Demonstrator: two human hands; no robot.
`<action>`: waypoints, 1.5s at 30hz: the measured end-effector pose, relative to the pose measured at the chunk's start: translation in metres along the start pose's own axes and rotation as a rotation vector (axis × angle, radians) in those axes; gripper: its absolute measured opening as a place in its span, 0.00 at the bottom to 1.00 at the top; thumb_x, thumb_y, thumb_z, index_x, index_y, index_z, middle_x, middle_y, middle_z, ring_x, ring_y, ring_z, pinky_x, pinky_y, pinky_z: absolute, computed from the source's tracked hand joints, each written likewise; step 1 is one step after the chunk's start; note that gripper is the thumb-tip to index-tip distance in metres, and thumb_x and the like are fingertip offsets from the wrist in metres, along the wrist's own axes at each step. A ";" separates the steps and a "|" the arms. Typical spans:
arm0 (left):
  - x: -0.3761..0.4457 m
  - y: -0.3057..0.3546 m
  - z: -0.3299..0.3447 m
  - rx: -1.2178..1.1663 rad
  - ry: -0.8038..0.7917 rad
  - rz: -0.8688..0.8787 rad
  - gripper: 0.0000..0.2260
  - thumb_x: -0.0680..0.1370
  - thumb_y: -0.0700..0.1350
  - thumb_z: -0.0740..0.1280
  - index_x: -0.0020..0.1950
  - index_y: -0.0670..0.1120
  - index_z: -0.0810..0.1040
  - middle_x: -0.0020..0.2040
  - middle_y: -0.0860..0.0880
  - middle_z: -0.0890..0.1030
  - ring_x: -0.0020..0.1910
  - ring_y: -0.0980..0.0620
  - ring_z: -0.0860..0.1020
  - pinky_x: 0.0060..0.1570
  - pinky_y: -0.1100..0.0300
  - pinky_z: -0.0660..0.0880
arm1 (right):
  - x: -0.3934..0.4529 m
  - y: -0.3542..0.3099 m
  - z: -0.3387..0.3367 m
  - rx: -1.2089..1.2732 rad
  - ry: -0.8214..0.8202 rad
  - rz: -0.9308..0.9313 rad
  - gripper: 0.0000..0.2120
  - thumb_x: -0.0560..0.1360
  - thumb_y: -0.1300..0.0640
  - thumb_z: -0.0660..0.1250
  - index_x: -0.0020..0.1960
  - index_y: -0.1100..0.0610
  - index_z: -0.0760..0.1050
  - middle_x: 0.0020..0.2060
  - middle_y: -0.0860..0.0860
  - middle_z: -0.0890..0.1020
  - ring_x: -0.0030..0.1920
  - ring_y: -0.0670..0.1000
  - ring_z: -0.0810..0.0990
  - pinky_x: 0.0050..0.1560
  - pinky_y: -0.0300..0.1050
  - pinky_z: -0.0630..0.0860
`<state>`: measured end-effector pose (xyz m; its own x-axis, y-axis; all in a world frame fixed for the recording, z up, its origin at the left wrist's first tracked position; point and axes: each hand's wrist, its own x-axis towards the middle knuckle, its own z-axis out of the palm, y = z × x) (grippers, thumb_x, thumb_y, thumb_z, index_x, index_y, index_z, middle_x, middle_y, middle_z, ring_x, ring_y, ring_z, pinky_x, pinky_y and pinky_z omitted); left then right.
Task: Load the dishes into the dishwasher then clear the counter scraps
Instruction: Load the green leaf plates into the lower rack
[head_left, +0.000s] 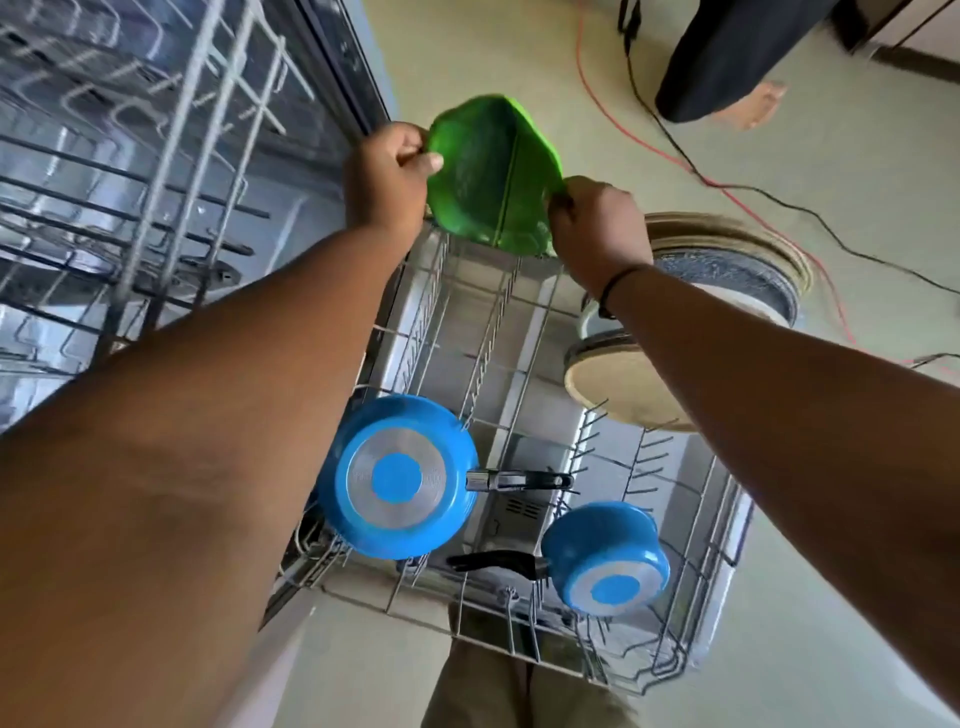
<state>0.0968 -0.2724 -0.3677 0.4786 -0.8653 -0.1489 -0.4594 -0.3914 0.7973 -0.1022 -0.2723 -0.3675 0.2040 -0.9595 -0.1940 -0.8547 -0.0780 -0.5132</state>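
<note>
Green dishes held over the far end of the lower rack.
Left hand (387, 176) and right hand (597, 228) pinch opposite edges of two green plates (493, 176), on edge, rims running away from the person, above the lower rack (509, 322).

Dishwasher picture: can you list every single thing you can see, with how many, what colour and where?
green dishes: two it seems, held together above the far end of the lower rack
frying pan: one, blue, upside down, near left of the lower rack
saucepan: one, blue, upside down, near right
plates: several, beige and blue-rimmed, standing on the rack's right side
lower rack: one, grey wire, pulled out
upper rack: one, grey wire, at left
cables: two, red and black, on the floor
left hand: grips the green dishes' left edge
right hand: grips their right edge, black band at wrist
</note>
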 end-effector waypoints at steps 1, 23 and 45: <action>0.001 -0.001 0.000 -0.015 0.019 0.006 0.09 0.72 0.36 0.72 0.51 0.36 0.79 0.42 0.48 0.79 0.41 0.54 0.75 0.41 0.67 0.72 | 0.002 0.000 0.001 0.005 0.005 -0.012 0.12 0.79 0.56 0.58 0.49 0.63 0.77 0.46 0.64 0.81 0.46 0.65 0.77 0.39 0.49 0.66; -0.016 -0.032 0.016 0.228 -0.110 -0.114 0.22 0.75 0.51 0.70 0.68 0.46 0.74 0.62 0.46 0.79 0.59 0.49 0.77 0.56 0.61 0.73 | -0.005 0.011 0.039 0.171 -0.143 0.103 0.12 0.76 0.59 0.59 0.55 0.56 0.77 0.49 0.57 0.82 0.50 0.59 0.78 0.46 0.47 0.73; -0.425 -0.021 -0.177 0.661 -0.450 -0.199 0.30 0.71 0.64 0.57 0.64 0.45 0.73 0.63 0.40 0.76 0.57 0.37 0.77 0.52 0.47 0.77 | -0.295 -0.066 -0.053 -0.213 -0.827 -0.185 0.34 0.74 0.52 0.66 0.76 0.57 0.57 0.68 0.59 0.70 0.68 0.59 0.69 0.65 0.49 0.68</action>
<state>0.0355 0.1585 -0.2179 0.3161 -0.7480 -0.5836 -0.8106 -0.5325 0.2435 -0.1307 0.0017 -0.2322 0.5586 -0.4292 -0.7097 -0.8278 -0.3412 -0.4453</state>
